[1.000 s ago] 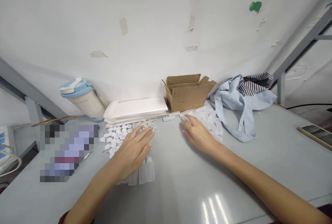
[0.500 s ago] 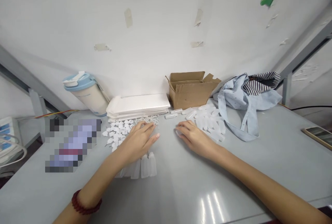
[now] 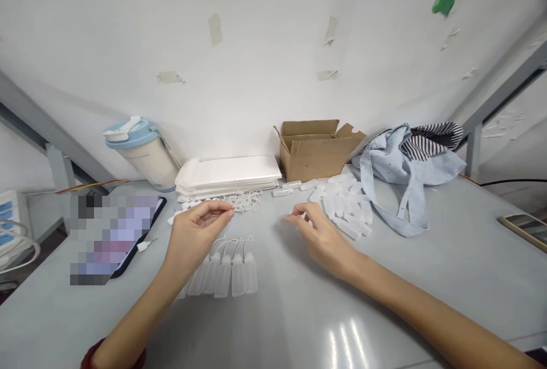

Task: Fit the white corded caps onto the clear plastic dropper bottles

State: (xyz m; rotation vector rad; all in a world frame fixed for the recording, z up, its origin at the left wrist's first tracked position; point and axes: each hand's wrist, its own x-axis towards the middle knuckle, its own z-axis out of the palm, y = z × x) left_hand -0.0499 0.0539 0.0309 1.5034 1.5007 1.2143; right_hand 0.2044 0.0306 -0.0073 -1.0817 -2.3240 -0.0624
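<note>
My left hand (image 3: 199,232) is raised just left of a small heap of thin white tubes (image 3: 248,201). Its thumb and index finger pinch together; whatever is between them is too small to make out. My right hand (image 3: 320,238) is curled beside a pile of translucent plastic bottles (image 3: 346,204), thumb and fingertips close together. A pale bit shows behind those fingers, but I cannot make out what it is. Below my left hand lies a row of translucent bottles (image 3: 226,278) with bent white tubes at their tops. White caps (image 3: 182,206) are partly hidden behind that hand.
White flat packs (image 3: 228,172) are stacked by the wall, beside an open cardboard box (image 3: 316,158). A tumbler (image 3: 143,152) and a phone (image 3: 141,232) are at left, with a loose white needle cap (image 3: 145,245). A blue cloth bag (image 3: 393,158) and another phone (image 3: 525,226) are at right.
My left hand has moved left and turned from spread fingers over the tubes to a pinch, uncovering the bottle row's tubes. My right hand's fingers have curled. A loose cap now shows beside the phone.
</note>
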